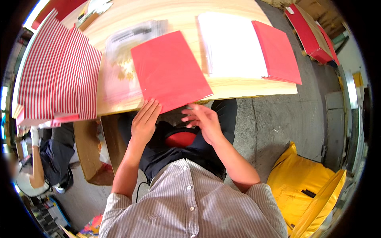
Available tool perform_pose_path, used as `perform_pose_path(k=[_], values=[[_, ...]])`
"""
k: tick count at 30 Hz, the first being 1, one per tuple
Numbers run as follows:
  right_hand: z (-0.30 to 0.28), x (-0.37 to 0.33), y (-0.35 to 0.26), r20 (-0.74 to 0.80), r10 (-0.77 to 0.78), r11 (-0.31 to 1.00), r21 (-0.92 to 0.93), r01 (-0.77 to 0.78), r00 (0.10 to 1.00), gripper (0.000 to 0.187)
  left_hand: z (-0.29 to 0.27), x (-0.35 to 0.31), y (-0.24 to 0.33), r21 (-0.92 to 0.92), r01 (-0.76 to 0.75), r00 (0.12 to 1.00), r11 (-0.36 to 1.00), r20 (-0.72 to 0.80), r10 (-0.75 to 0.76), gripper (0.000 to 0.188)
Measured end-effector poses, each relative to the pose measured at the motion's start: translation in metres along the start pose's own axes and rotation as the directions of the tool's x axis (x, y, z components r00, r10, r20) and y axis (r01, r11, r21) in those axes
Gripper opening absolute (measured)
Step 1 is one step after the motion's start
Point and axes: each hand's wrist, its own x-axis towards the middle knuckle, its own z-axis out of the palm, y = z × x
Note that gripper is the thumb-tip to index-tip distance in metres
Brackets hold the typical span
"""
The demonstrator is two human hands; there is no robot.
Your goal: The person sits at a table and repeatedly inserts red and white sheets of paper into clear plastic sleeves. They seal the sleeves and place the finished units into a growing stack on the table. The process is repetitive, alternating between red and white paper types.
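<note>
Head view: the plain red rectangular sheet (170, 69) slants at upper centre; left hand (143, 122) touches its corner, pinching I cannot tell; right hand (206, 123) is loosely spread.

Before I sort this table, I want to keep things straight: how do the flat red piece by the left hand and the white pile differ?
Colour: the red piece is red; the white pile is white.
Contact: the left hand has its fingers on the red piece; neither hand touches the white pile.
Shared: both look roughly rectangular.
</note>
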Motion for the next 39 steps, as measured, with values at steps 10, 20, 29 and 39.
perform_pose_path(k=[10, 20, 29, 39], values=[[0.053, 0.021, -0.027, -0.133, -0.070, 0.990, 0.111, 0.085, 0.989, 0.017, -0.020, 0.017, 0.015, 0.026, -0.105, 0.994, 0.994, -0.017, 0.106, 0.032], [0.004, 0.001, -0.091, -0.274, -0.339, 0.885, 0.234, 0.404, 0.900, 0.017, -0.031, -0.015, 0.024, -0.044, -0.035, 0.988, 0.998, -0.152, 0.027, 0.042], [-0.177, 0.004, -0.199, -0.553, -0.548, 0.738, 0.034, 0.674, 0.628, 0.013, -0.021, -0.076, 0.027, -0.048, 0.169, 0.982, 0.984, 0.095, -0.164, 0.034], [-0.254, 0.022, -0.215, -0.681, -0.474, 0.801, -0.070, 0.595, 0.558, 0.012, -0.026, -0.077, 0.029, -0.083, 0.258, 0.961, 0.963, 0.126, -0.247, 0.029]])
